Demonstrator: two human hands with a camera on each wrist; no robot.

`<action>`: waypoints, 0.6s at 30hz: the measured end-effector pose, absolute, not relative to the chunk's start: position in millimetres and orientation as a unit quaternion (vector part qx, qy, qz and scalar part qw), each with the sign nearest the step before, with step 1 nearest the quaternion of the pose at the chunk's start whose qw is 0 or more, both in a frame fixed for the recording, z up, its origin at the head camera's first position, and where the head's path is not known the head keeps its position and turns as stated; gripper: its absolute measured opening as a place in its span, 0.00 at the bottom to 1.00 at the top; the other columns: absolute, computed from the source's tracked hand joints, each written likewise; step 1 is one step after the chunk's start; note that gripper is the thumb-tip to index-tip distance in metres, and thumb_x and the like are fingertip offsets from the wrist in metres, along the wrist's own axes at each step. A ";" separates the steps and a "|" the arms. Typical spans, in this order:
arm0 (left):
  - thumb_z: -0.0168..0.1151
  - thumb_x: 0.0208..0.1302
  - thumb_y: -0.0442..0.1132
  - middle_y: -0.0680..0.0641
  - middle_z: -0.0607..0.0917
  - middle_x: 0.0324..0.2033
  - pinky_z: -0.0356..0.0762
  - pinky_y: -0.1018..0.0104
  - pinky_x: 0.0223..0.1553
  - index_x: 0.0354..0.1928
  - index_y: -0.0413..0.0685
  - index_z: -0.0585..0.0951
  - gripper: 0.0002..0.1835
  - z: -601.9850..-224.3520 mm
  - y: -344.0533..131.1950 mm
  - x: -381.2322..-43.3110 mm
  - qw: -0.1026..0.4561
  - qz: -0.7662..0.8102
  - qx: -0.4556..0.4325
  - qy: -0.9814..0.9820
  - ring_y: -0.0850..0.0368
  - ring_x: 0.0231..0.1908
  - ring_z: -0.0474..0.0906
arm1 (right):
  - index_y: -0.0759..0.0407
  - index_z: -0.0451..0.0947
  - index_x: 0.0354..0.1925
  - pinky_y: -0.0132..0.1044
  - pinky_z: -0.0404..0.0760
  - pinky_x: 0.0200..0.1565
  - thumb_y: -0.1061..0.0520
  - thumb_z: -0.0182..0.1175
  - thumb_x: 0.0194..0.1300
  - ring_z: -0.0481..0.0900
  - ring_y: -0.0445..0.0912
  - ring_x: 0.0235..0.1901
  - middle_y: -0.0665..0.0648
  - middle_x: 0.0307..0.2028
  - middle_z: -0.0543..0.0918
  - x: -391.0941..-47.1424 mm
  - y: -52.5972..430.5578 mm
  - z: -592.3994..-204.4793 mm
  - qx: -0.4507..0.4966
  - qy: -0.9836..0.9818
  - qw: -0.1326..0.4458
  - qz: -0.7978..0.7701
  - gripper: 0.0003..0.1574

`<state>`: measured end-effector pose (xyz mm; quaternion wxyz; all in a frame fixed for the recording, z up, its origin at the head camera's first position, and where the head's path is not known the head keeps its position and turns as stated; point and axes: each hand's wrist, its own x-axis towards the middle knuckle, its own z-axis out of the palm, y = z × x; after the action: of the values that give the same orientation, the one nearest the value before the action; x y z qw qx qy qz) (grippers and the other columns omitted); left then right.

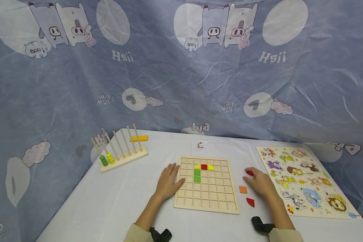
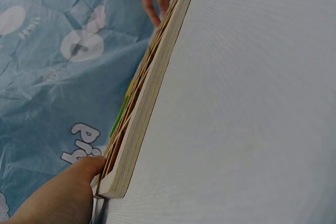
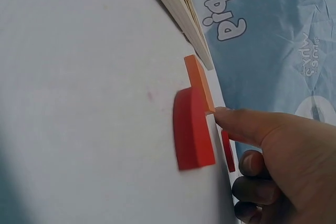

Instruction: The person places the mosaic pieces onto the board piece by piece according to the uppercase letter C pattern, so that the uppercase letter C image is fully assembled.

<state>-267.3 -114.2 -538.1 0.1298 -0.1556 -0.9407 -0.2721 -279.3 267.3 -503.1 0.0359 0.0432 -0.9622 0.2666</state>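
Observation:
A wooden grid board point(image 1: 205, 195) lies on the table, with two green squares point(image 1: 197, 175), a red square point(image 1: 204, 167) and two yellow rounded pieces point(image 1: 211, 167) in its cells. My left hand point(image 1: 167, 181) rests at the board's left edge, fingers extended and thumb on the rim. To the right of the board, my right hand point(image 1: 261, 183) reaches over a red piece point(image 1: 249, 172), thumb and fingers spread about it; the fingers partly cover it. Closer to me lie an orange square point(image 1: 243, 190) and a red quarter-round piece point(image 1: 250, 202), both large in the right wrist view.
A small pattern card point(image 1: 200, 145) lies behind the board. At the back left stands a peg rack point(image 1: 125, 159) with green and yellow beads, near a yellow block point(image 1: 139, 138). An animal puzzle board point(image 1: 302, 181) lies on the right. Patterned cloth hangs behind the table.

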 end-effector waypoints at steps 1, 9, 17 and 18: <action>0.54 0.62 0.56 0.39 0.64 0.64 0.45 0.51 0.66 0.64 0.42 0.66 0.34 -538.1 -114.1 -267.5 0.130 -0.272 -0.156 -0.941 0.43 0.66 0.53 | 0.61 0.73 0.53 0.36 0.61 0.22 0.50 0.62 0.59 0.63 0.45 0.18 0.52 0.18 0.66 -278.4 267.7 -503.1 0.041 -0.962 0.037 0.267 0.27; 0.53 0.62 0.57 0.39 0.64 0.64 0.46 0.50 0.66 0.64 0.43 0.66 0.34 -537.3 -114.6 -269.0 0.136 -0.268 -0.159 -0.940 0.43 0.66 0.53 | 0.61 0.71 0.54 0.36 0.62 0.21 0.48 0.61 0.59 0.65 0.45 0.20 0.53 0.20 0.69 -273.5 273.4 -503.8 0.009 -0.962 0.040 0.271 0.29; 0.54 0.62 0.57 0.39 0.64 0.64 0.47 0.49 0.65 0.64 0.43 0.66 0.34 -540.2 -114.7 -268.5 0.140 -0.268 -0.161 -0.940 0.42 0.66 0.54 | 0.61 0.70 0.55 0.36 0.61 0.20 0.47 0.60 0.60 0.64 0.46 0.19 0.54 0.20 0.68 -270.2 280.2 -503.9 -0.015 -0.965 0.031 0.261 0.29; 0.53 0.62 0.57 0.39 0.64 0.64 0.47 0.50 0.66 0.64 0.43 0.66 0.34 -540.3 -114.8 -268.6 0.140 -0.267 -0.160 -0.940 0.42 0.66 0.54 | 0.61 0.70 0.54 0.36 0.60 0.20 0.47 0.60 0.60 0.64 0.46 0.19 0.54 0.20 0.68 -269.6 280.9 -503.8 -0.015 -0.965 0.032 0.260 0.29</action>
<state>-268.6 -114.8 -540.3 0.1398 -0.1598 -0.9401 -0.2669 -269.6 280.9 -503.8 0.0321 -0.0154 -0.9650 0.2599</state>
